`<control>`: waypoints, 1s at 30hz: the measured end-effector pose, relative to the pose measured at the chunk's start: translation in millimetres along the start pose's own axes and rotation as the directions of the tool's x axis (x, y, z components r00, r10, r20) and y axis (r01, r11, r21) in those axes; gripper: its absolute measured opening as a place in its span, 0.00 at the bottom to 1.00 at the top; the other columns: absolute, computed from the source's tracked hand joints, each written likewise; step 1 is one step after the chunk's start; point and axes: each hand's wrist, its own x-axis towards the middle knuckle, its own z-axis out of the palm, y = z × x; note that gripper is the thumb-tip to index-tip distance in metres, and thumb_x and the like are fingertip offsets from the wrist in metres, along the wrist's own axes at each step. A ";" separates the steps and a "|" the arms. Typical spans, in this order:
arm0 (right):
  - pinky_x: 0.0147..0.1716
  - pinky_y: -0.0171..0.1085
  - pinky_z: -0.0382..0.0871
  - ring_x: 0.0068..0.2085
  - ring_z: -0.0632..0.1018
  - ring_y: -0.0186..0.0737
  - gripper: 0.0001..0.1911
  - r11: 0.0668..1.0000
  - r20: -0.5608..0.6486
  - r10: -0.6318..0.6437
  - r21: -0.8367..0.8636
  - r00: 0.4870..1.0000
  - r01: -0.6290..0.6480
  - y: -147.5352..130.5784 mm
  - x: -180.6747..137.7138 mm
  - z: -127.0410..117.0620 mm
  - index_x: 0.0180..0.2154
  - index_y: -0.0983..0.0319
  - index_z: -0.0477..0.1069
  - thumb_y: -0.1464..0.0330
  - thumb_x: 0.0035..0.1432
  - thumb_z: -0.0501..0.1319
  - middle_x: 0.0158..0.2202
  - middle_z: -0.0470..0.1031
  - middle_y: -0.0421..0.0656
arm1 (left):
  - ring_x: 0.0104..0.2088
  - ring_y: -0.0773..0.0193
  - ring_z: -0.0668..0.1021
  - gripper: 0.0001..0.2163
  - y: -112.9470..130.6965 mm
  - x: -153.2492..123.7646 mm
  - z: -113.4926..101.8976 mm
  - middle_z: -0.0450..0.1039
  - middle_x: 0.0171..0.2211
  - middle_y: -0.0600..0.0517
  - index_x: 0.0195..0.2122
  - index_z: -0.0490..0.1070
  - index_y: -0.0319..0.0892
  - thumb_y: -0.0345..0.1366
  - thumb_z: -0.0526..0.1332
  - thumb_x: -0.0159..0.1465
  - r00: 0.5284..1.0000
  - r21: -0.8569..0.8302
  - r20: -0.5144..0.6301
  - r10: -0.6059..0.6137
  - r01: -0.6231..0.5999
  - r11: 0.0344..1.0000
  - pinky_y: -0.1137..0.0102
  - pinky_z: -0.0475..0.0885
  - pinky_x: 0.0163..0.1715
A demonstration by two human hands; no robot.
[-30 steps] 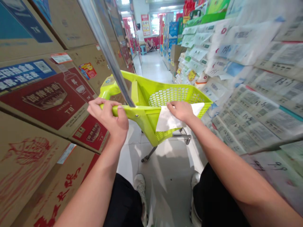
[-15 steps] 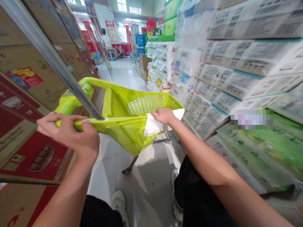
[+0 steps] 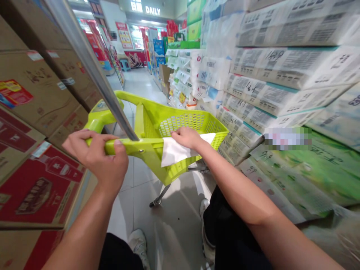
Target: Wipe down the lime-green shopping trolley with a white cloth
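A lime-green plastic shopping cart stands sideways in front of me, its perforated basket toward the right. My left hand is wrapped round the near bar of the cart at its handle end. My right hand presses a white cloth on the near basket rim, fingers curled over the edge. Part of the cloth hangs down the outer side, and my right hand covers its middle. A grey metal pole slants down to the cart's bar, just beyond my left hand.
Stacked cartons rise close on the left. Packs of paper goods line the right, with a green pack low beside my right arm. A tiled aisle leads to a blue stool. My shoes are below the cart.
My right hand and the cloth have slid left along the rim toward the handle end. The cart and my left hand appear farther right as the view shifts.
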 end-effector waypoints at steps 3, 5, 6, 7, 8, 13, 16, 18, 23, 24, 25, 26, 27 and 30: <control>0.34 0.35 0.63 0.45 0.82 0.47 0.32 0.987 0.063 0.149 -0.075 0.987 -0.144 48.6 0.4 -7.4 0.44 0.63 0.82 0.52 0.70 0.45 0.46 0.84 0.52 | 0.51 0.44 0.73 0.07 -0.9 -1.1 2.8 0.65 0.40 0.45 0.30 0.71 0.44 0.41 0.61 0.53 1.000 0.003 -0.004 0.018 -0.018 1.000 0.48 0.62 0.56; 0.36 0.36 0.64 0.47 0.82 0.49 0.31 0.967 0.067 0.224 -0.139 0.972 -0.213 74.3 -1.1 -10.5 0.45 0.63 0.82 0.54 0.70 0.45 0.49 0.83 0.53 | 0.51 0.44 0.72 0.08 2.1 -1.8 4.4 0.65 0.40 0.45 0.31 0.70 0.44 0.42 0.61 0.56 0.999 -0.010 -0.024 0.025 -0.026 1.000 0.46 0.62 0.56; 0.37 0.37 0.65 0.48 0.81 0.49 0.30 0.959 0.060 0.244 -0.166 0.968 -0.231 82.4 -1.9 -10.6 0.45 0.62 0.82 0.54 0.70 0.45 0.49 0.83 0.52 | 0.51 0.43 0.71 0.08 5.3 -2.3 5.4 0.64 0.40 0.45 0.31 0.70 0.44 0.43 0.60 0.57 0.999 -0.014 -0.030 0.021 -0.022 1.000 0.45 0.61 0.57; 0.38 0.37 0.65 0.48 0.81 0.50 0.30 0.953 0.044 0.251 -0.187 0.967 -0.239 86.3 -2.7 -9.5 0.46 0.61 0.82 0.55 0.70 0.44 0.50 0.83 0.52 | 0.52 0.43 0.70 0.09 9.3 -3.1 6.4 0.64 0.41 0.44 0.32 0.69 0.44 0.44 0.59 0.59 0.999 -0.015 -0.036 0.013 -0.013 1.000 0.43 0.60 0.58; 0.39 0.37 0.66 0.49 0.81 0.50 0.30 0.952 0.027 0.242 -0.202 0.970 -0.232 85.4 -3.3 -7.5 0.46 0.61 0.82 0.55 0.71 0.44 0.50 0.83 0.51 | 0.53 0.43 0.69 0.10 14.0 -4.2 7.6 0.63 0.41 0.44 0.32 0.69 0.44 0.45 0.58 0.61 0.999 -0.014 -0.050 0.000 -0.001 1.000 0.42 0.60 0.59; 0.39 0.38 0.64 0.46 0.81 0.50 0.36 0.989 -0.068 0.015 -0.143 0.998 -0.025 18.8 -6.6 6.5 0.41 0.60 0.82 0.52 0.74 0.38 0.44 0.83 0.51 | 0.54 0.46 0.69 0.12 32.5 -10.9 12.9 0.61 0.43 0.44 0.33 0.69 0.45 0.47 0.54 0.65 0.996 0.035 -0.080 -0.046 0.049 0.998 0.44 0.61 0.60; 0.37 0.38 0.62 0.44 0.81 0.48 0.37 0.985 -0.132 -0.169 -0.053 0.977 0.163 -34.1 -7.7 9.3 0.43 0.58 0.81 0.50 0.75 0.35 0.42 0.83 0.47 | 0.54 0.46 0.68 0.10 29.8 -11.2 12.1 0.61 0.43 0.44 0.34 0.68 0.45 0.45 0.55 0.65 0.997 0.031 -0.067 -0.043 0.045 0.998 0.42 0.60 0.60; 0.37 0.38 0.62 0.43 0.80 0.47 0.38 0.971 -0.139 -0.237 -0.013 0.962 0.237 -53.1 -5.6 9.4 0.45 0.56 0.80 0.49 0.75 0.34 0.42 0.83 0.45 | 0.54 0.45 0.68 0.09 22.5 -9.3 9.8 0.61 0.43 0.44 0.34 0.68 0.45 0.45 0.56 0.65 0.998 0.014 -0.044 -0.039 0.039 0.999 0.41 0.60 0.60; 0.41 0.38 0.64 0.46 0.81 0.49 0.41 0.989 -0.079 -0.141 -0.045 0.987 0.137 -16.7 8.5 10.6 0.47 0.57 0.80 0.45 0.73 0.33 0.45 0.83 0.47 | 0.54 0.46 0.68 0.07 -2.2 -1.6 4.1 0.63 0.43 0.45 0.34 0.70 0.45 0.42 0.60 0.63 0.998 0.032 0.042 -0.038 0.037 0.999 0.42 0.62 0.59; 0.41 0.38 0.64 0.47 0.81 0.49 0.40 0.996 -0.058 -0.064 -0.072 0.996 0.060 1.7 11.2 10.6 0.46 0.58 0.81 0.46 0.74 0.35 0.46 0.83 0.49 | 0.54 0.46 0.68 0.06 -6.2 0.0 3.6 0.63 0.43 0.45 0.34 0.71 0.45 0.41 0.60 0.63 0.998 0.035 0.053 -0.035 0.033 0.999 0.42 0.62 0.59; 0.41 0.38 0.65 0.48 0.81 0.50 0.38 0.994 -0.039 0.034 -0.105 0.999 -0.038 21.5 13.4 10.2 0.45 0.58 0.82 0.47 0.74 0.37 0.46 0.83 0.50 | 0.54 0.46 0.68 0.06 -9.4 1.4 3.4 0.63 0.43 0.45 0.34 0.71 0.45 0.41 0.60 0.63 0.998 0.035 0.060 -0.029 0.027 0.999 0.43 0.63 0.59; 0.41 0.38 0.65 0.50 0.81 0.51 0.36 0.982 -0.031 0.125 -0.142 0.992 -0.128 41.3 15.1 9.4 0.46 0.59 0.82 0.49 0.74 0.39 0.48 0.83 0.50 | 0.54 0.46 0.68 0.07 -11.6 2.6 3.3 0.63 0.43 0.44 0.34 0.71 0.44 0.41 0.60 0.63 0.998 0.032 0.061 -0.021 0.019 0.999 0.43 0.63 0.58; 0.42 0.38 0.66 0.51 0.81 0.52 0.34 0.964 -0.028 0.199 -0.175 0.980 -0.201 59.6 16.3 8.3 0.47 0.59 0.82 0.51 0.73 0.41 0.49 0.83 0.51 | 0.54 0.46 0.68 0.07 -13.0 3.5 3.4 0.63 0.43 0.44 0.34 0.71 0.44 0.42 0.59 0.64 0.998 0.025 0.063 -0.012 0.011 1.000 0.44 0.63 0.58; 0.42 0.38 0.67 0.52 0.81 0.53 0.30 0.917 -0.029 0.320 -0.241 0.947 -0.317 92.8 17.6 5.8 0.48 0.61 0.82 0.56 0.72 0.44 0.50 0.82 0.52 | 0.54 0.47 0.68 0.09 -12.1 4.5 5.0 0.62 0.43 0.44 0.34 0.71 0.43 0.43 0.58 0.65 0.999 0.014 0.052 -0.014 0.013 1.000 0.45 0.63 0.58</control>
